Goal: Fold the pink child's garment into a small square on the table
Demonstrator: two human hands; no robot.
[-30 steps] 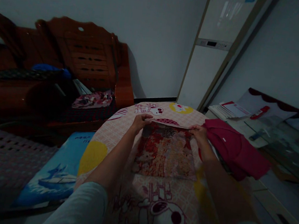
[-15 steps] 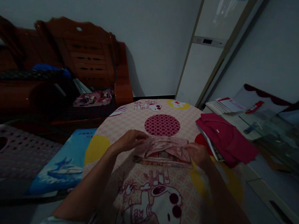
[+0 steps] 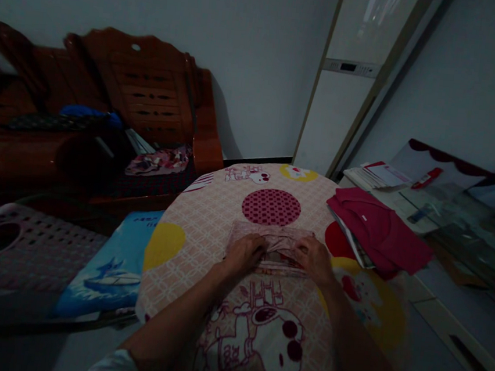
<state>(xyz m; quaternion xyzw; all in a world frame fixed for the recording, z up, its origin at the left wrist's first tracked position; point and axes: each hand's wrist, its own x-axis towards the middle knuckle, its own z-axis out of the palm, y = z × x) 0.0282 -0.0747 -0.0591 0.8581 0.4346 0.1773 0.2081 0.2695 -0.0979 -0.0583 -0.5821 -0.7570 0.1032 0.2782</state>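
Note:
A folded pink garment (image 3: 280, 233) lies flat on the round table, with a reddish patterned part showing at its middle and front edge. My left hand (image 3: 246, 254) rests on the garment's left half, fingers curled in and closed on the fabric near the middle. At the right half, my right hand (image 3: 313, 258) pinches the cloth between thumb and fingers. A gathered fold of fabric shows between the two hands. Part of the garment is hidden under both hands.
A printed tablecloth (image 3: 199, 227) covers the table. A folded magenta garment (image 3: 379, 227) sits on its right edge over papers or a book. A blue bag-like item (image 3: 112, 271) and a pink woven plastic stool (image 3: 44, 247) stand left. Behind is a wooden sofa (image 3: 146, 94).
My left hand has moved right and nearer to me, from the garment's far left corner onto its middle. My right hand has shifted slightly inward. The view has turned a little.

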